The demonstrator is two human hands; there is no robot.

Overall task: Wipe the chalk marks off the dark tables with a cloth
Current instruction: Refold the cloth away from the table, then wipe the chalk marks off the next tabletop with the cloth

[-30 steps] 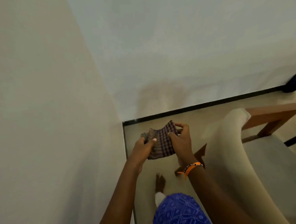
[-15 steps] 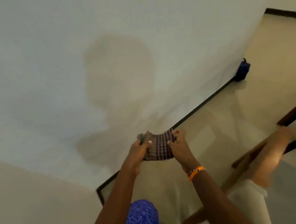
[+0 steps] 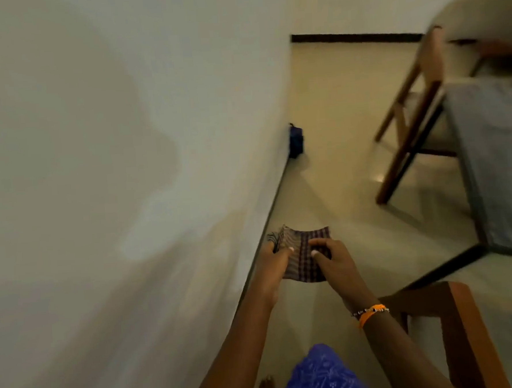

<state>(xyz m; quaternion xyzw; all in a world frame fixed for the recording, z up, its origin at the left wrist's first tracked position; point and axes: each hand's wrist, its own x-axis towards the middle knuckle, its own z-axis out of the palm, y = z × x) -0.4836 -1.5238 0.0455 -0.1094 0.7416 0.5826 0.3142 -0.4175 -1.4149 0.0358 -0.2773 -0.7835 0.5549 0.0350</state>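
Beside a pale wall, left hand [image 3: 272, 263] and right hand [image 3: 335, 256] both pinching a checked cloth [image 3: 302, 252]

The scene is being viewed by a single head-worn camera, which is being pointed forward and steeply down from standing height. The wall [image 3: 103, 173] is being taken in along the left, the floor [image 3: 333, 105] is being followed away to the far skirting, and a desk [image 3: 498, 161] is being cut off at the right edge. Both forearms are being framed close at the near bottom edge. The picture is being blurred throughout.
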